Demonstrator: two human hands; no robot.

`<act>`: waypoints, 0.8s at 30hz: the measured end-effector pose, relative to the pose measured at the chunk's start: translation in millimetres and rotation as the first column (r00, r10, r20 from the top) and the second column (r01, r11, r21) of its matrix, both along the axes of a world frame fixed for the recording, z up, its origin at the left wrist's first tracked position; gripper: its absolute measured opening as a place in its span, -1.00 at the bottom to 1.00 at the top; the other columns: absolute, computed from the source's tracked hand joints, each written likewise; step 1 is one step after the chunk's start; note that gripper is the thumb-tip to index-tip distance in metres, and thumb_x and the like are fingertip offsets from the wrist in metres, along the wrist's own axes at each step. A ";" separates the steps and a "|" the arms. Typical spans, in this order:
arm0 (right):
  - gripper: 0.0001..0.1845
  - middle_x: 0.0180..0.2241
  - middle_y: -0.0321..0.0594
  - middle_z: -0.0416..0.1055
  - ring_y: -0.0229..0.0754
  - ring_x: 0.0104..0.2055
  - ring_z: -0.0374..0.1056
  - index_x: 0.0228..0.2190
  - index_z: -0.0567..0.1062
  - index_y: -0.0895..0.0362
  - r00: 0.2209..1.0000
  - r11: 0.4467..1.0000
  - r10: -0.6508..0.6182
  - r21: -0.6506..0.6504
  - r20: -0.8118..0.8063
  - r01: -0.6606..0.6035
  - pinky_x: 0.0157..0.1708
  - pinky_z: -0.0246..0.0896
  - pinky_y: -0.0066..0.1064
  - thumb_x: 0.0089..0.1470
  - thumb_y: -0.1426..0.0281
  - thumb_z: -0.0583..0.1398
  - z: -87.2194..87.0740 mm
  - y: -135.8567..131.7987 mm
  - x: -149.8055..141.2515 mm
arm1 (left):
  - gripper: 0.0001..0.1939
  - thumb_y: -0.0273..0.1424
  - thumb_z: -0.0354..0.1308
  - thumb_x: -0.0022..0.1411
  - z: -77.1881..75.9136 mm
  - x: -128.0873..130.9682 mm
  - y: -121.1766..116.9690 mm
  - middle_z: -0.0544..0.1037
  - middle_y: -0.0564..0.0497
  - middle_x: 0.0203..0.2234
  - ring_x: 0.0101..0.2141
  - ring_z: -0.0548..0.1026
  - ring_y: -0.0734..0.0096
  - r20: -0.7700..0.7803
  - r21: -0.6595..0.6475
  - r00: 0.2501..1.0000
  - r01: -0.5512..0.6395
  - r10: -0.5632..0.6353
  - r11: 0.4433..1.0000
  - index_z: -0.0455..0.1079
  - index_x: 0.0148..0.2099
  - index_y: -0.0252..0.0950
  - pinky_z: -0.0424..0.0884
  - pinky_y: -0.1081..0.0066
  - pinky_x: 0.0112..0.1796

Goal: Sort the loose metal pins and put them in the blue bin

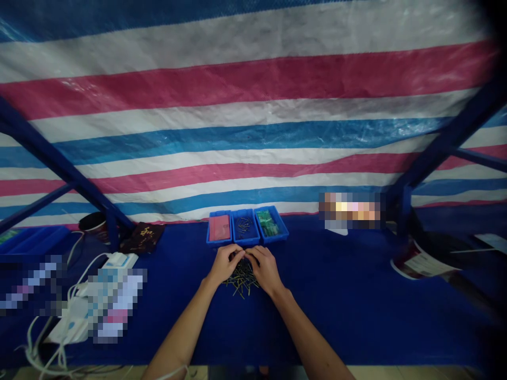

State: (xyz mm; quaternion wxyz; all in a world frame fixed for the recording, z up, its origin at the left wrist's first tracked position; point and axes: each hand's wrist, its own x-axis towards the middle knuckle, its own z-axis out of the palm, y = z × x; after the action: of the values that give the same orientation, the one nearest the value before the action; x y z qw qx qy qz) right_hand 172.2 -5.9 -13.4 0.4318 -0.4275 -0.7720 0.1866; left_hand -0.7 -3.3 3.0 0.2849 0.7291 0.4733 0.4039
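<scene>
Thin sticks lie in a messy pile on the blue table, under the two hands. Starting on the left, there is a white power strip, then a blue box with a pink stack in it. Next, the left hand has its thumb and fingertips close together. Behind the hands, a middle box has a few thin bits. The right hand curls in close too. I can't tell what either one pinches. Green packs sit in the last box.

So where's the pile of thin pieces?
In the head view, the pile lies low centre on the table, partly under the hands, nearer the camera than the middle blue tray.
</scene>
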 end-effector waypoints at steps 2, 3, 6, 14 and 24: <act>-0.79 -0.29 -0.23 0.51 -0.13 -0.22 0.37 -0.23 0.53 0.04 1.000 1.000 0.001 0.004 0.023 -0.001 -0.17 0.11 -0.31 0.32 0.43 0.08 0.9 -0.1 0.5 | -0.71 -0.32 0.08 0.37 0.9 0.0 -0.2 0.54 0.02 -0.48 -0.46 0.43 0.44 -0.005 0.011 1.000 0.006 -0.005 1.000 0.49 -0.35 -0.35 0.27 0.48 -0.36; -0.78 -0.30 -0.23 0.51 -0.13 -0.22 0.37 -0.23 0.52 0.04 0.999 1.000 0.002 0.002 0.037 -0.002 -0.17 0.09 -0.30 0.33 0.44 0.07 1.8 -0.3 0.6 | -0.71 -0.33 0.08 0.37 1.5 0.1 -0.4 0.54 0.02 -0.48 -0.45 0.44 0.44 -0.007 0.017 1.000 0.005 -0.005 1.000 0.49 -0.35 -0.35 0.28 0.48 -0.36; -0.75 -0.32 -0.24 0.50 -0.15 -0.24 0.35 -0.29 0.49 0.07 0.997 1.000 -0.001 -0.016 0.072 0.002 -0.20 0.03 -0.31 0.34 0.46 0.03 5.9 -1.8 0.1 | -0.71 -0.34 0.08 0.37 3.1 0.8 -0.6 0.55 0.01 -0.47 -0.44 0.45 0.43 -0.009 0.030 1.000 0.010 -0.010 0.999 0.49 -0.36 -0.35 0.29 0.48 -0.34; -0.66 -0.44 -0.30 0.45 -0.20 -0.33 0.30 -0.43 0.40 0.11 0.992 0.997 -0.054 -0.048 0.111 0.059 -0.23 -0.09 -0.32 0.37 0.45 -0.02 8.0 -3.4 -4.6 | -0.76 -0.35 0.08 0.37 -1.6 2.1 0.9 0.59 -0.01 -0.41 -0.37 0.51 0.37 0.001 0.033 1.000 0.025 -0.025 0.999 0.52 -0.27 -0.32 0.34 0.46 -0.28; -0.58 -0.49 -0.30 0.43 -0.21 -0.38 0.34 -0.45 0.40 0.10 0.997 0.997 -0.029 -0.075 0.075 0.035 -0.24 -0.05 -0.33 0.41 0.32 -0.06 5.4 -1.1 -1.7 | -0.74 -0.33 0.08 0.38 -0.6 1.6 0.1 0.56 0.01 -0.45 -0.45 0.45 0.43 -0.023 0.040 0.999 0.026 -0.025 0.999 0.51 -0.29 -0.33 0.29 0.47 -0.35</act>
State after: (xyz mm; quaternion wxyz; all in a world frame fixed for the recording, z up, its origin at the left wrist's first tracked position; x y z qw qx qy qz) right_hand 170.5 -7.0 -8.0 0.3893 -0.4626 -0.7728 0.1929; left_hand 0.9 -3.2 2.4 0.2699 0.7453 0.4588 0.4015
